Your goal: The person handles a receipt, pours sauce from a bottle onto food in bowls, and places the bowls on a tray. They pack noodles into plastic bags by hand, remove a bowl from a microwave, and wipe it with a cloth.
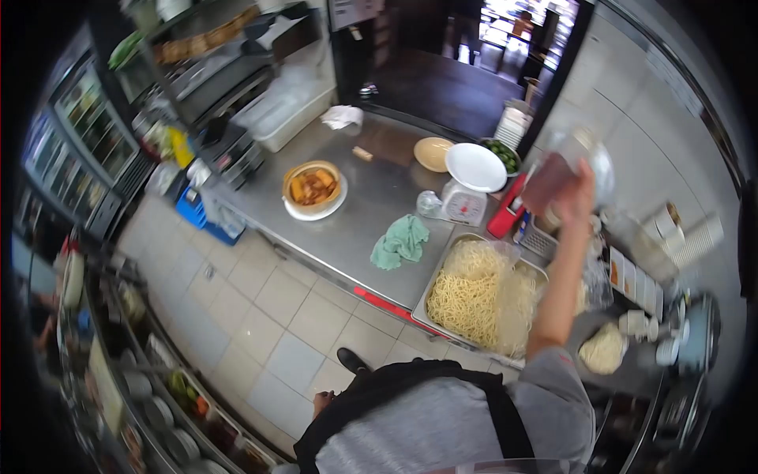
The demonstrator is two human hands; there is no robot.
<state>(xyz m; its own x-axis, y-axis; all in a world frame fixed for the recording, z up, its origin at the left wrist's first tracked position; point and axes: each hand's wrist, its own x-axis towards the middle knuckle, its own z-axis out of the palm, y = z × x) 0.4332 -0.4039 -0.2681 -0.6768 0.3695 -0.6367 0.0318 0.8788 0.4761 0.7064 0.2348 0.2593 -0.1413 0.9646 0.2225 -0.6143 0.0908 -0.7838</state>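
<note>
My right hand [580, 193] is raised over the right side of the counter, wrapped round a clear container [553, 174] with dark reddish contents; both are blurred. Below my right forearm lies a metal tray of pale noodles [466, 304], partly under clear plastic. My left hand [322, 401] hangs low beside my body, small and partly hidden, its fingers unclear. On the steel counter [316, 245] a bowl of brown food chunks [313, 188] stands on a white plate [330, 212]. A green cloth [400, 242] lies crumpled near a scale [463, 204] topped by a white dish [475, 167].
Behind the scale are a tan bowl [433, 154] and a bowl of greens [502, 155]. Stacked cups [697, 241] and a noodle portion [602, 349] sit at the right. A white tub [284, 110] is at the back left, a blue crate [207, 217] on the floor.
</note>
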